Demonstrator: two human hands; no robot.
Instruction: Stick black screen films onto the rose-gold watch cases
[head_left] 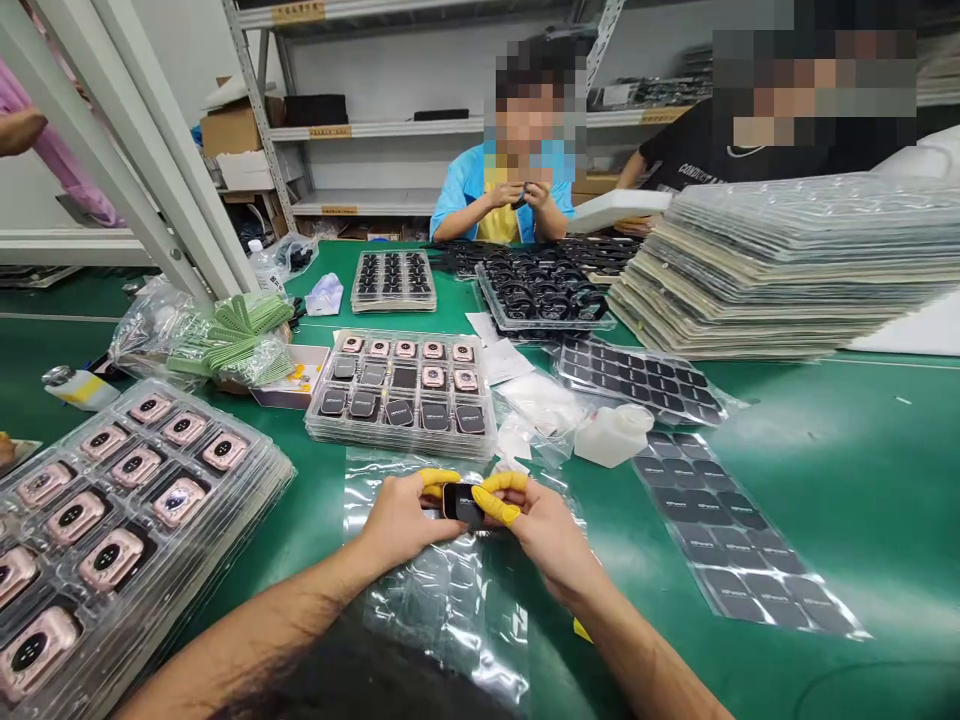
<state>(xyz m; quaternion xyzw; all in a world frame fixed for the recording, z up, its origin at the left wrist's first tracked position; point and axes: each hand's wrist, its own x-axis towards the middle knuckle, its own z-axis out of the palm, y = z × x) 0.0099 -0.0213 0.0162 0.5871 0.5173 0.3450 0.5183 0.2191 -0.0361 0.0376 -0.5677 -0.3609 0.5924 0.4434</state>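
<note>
Between my two hands is a small square smartwatch body (463, 503) with a dark face and pale lettering. My left hand (405, 515) grips its left edge, and my right hand (536, 515) pinches its right side. Yellow finger cots cover some fingertips on both hands. Below them lies a clear plastic sheet (442, 610) on the green table. Just beyond, a clear tray (401, 440) holds watch bodies in rows, some dark side up and some with pink backs. To the right rests a sheet of dark square stickers (739, 535) with similar lettering.
At left stands a stack of trays (247, 510) with pink watch bodies. A white plastic bottle (613, 435), green straps (240, 335) and a tall stack of trays (750, 270) surround the work area. Across the table, a person in blue (465, 190) handles a small dark item.
</note>
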